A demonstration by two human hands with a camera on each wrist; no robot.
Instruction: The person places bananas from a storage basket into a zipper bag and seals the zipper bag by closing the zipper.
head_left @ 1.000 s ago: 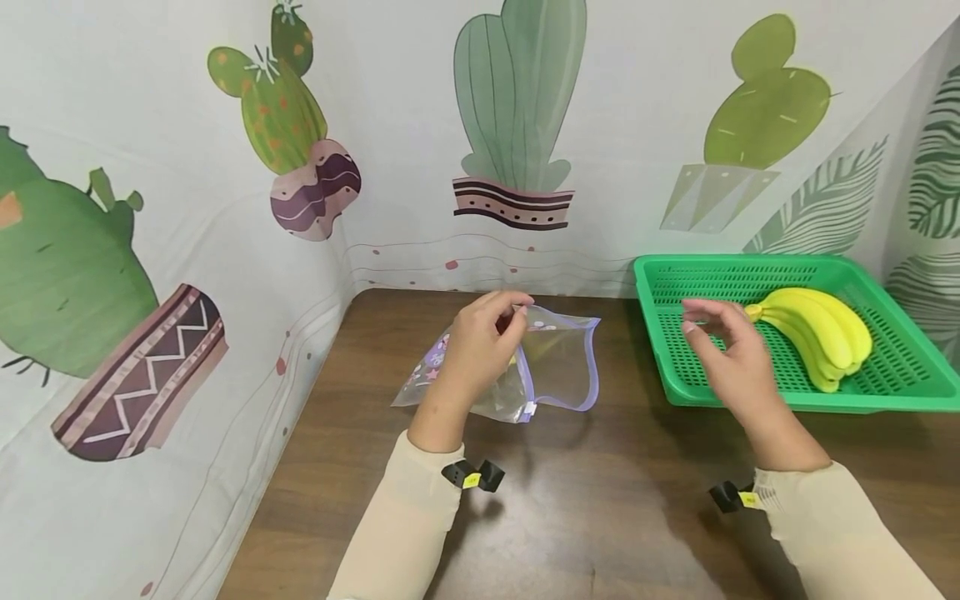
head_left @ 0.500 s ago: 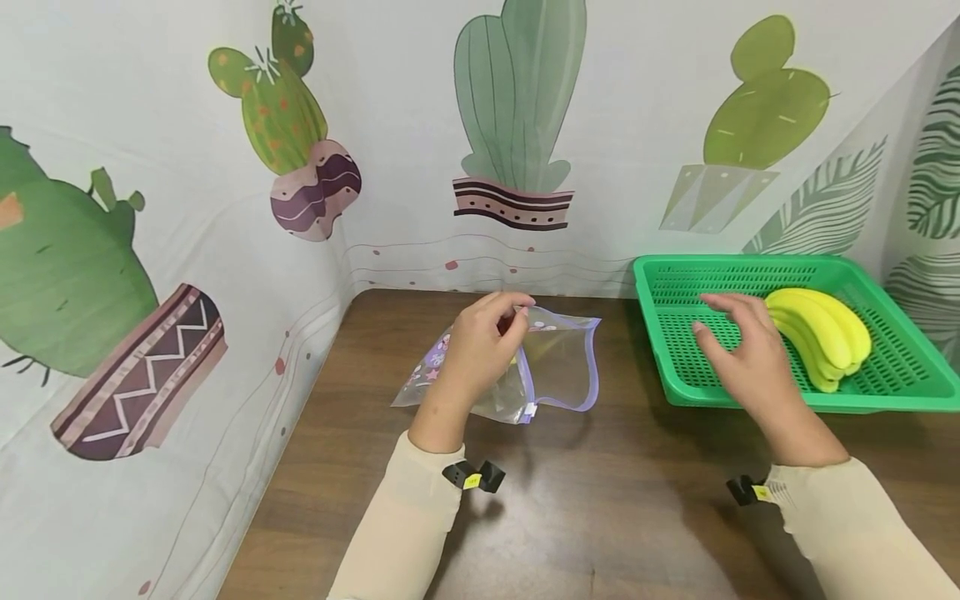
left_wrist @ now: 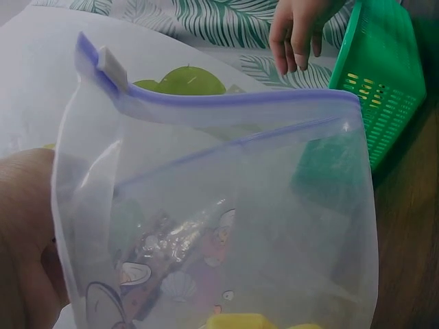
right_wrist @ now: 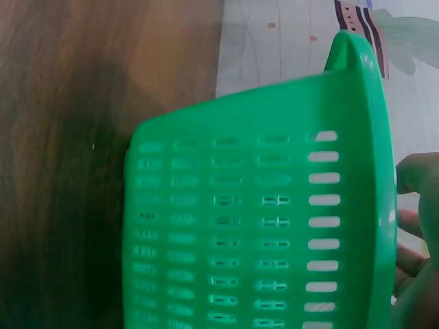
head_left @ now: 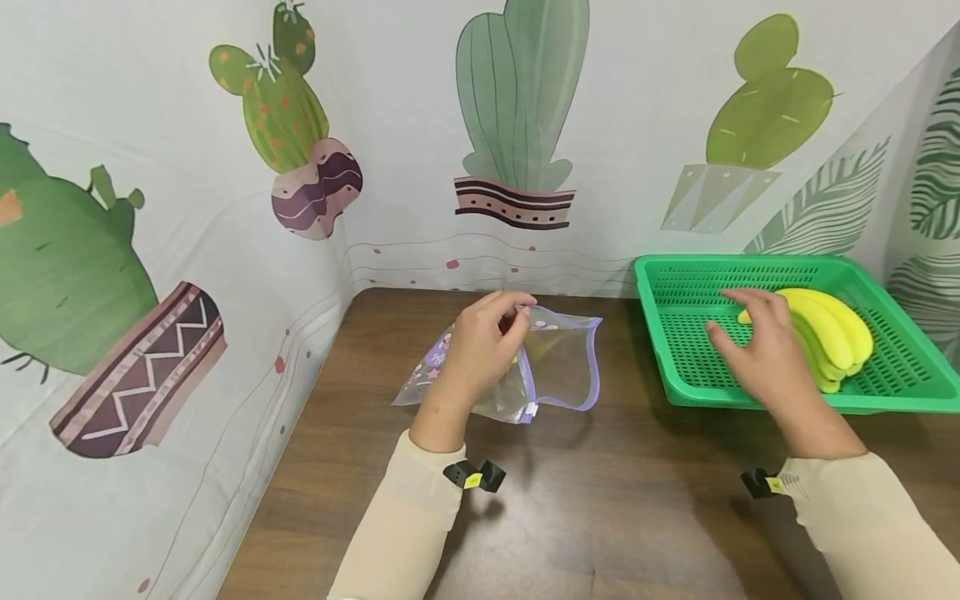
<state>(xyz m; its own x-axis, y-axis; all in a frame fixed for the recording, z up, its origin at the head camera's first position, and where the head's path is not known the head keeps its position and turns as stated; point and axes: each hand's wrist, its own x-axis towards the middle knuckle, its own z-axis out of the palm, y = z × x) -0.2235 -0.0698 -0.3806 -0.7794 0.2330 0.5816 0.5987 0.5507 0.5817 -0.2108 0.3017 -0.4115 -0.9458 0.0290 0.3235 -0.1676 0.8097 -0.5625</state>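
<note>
A clear zip bag (head_left: 562, 358) with a purple edge and white slider gapes at its mouth on the left of the table. My left hand (head_left: 480, 342) pinches its far edge between thumb and fingers. In the left wrist view, something yellow (left_wrist: 240, 321) shows low in the bag (left_wrist: 274, 205); its kind is hidden. My right hand (head_left: 768, 358) hovers over the green basket (head_left: 660, 358), its thumb and fingers spread apart and holding nothing. Right beside that hand, and partly behind it, lies a bunch of yellow bananas (head_left: 832, 333).
The basket's perforated side wall (right_wrist: 240, 226) rises between the right wrist camera and the hand. A brown wooden table (head_left: 585, 508) lies under everything. Behind it hangs a white cloth (head_left: 405, 125) printed with cacti.
My right hand has shifted rightward over the basket, toward the bananas, and now covers part of them. The left hand and the bag have stayed in place.
</note>
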